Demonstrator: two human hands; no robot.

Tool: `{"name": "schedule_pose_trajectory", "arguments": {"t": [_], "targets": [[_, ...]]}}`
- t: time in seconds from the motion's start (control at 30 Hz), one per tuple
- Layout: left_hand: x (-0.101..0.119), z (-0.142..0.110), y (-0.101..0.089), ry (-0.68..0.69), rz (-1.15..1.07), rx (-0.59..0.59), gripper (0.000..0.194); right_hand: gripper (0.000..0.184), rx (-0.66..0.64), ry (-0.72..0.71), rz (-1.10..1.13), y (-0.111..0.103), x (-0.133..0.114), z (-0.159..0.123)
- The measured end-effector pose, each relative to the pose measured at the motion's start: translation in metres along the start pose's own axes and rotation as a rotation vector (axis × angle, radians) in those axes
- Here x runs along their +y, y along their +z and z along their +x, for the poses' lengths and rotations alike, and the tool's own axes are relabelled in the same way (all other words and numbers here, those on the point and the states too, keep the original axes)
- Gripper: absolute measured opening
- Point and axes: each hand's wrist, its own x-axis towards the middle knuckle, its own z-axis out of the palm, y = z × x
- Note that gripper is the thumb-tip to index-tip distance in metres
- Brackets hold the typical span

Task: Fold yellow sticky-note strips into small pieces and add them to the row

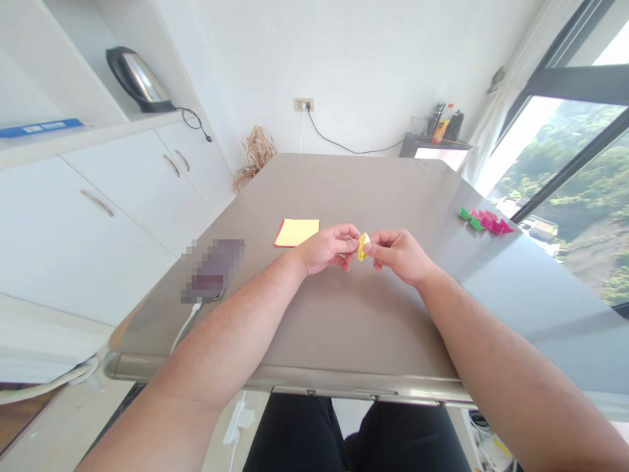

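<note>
2 hands (pixel 324 249) (pixel 401 254), yellow paper (pixel 363 247), inside table edges (pixel 344 379)

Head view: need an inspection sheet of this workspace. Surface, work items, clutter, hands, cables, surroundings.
Surface: grey-brown table, glare toward the right.
Work items: folded yellow paper between the hands; yellow paper stack, red at its edge.
Clutter: pink and green folded pieces at right; pixelated item at left.
Hands: right hand pinches the folded paper; left hand at its other side, contact unclear.
Cables: white cable at the pixelated item; black cable along the wall.
Surroundings: kettle on shelf; window at right.
</note>
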Motion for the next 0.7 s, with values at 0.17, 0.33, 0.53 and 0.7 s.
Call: {"name": "schedule_pose_trajectory", "arguments": {"t": [0.17, 0.33, 0.53, 0.7], "targets": [[0.003, -0.003, 0.000, -0.069, -0.052, -0.057, 0.029, 0.034, -0.027, 0.017, 0.210, 0.002, 0.001, 0.001], [0.004, -0.004, 0.004, -0.087, -0.145, -0.054, 0.029, 0.034, -0.115, 0.039, 0.361, 0.007, -0.003, -0.003], [0.002, -0.002, 0.005, -0.081, -0.207, -0.105, 0.031, 0.039, -0.182, 0.027, 0.432, 0.014, -0.007, -0.005], [0.001, -0.001, 0.006, -0.060, -0.247, -0.144, 0.029, 0.035, -0.239, 0.005, 0.472, 0.012, -0.003, -0.004]]}}
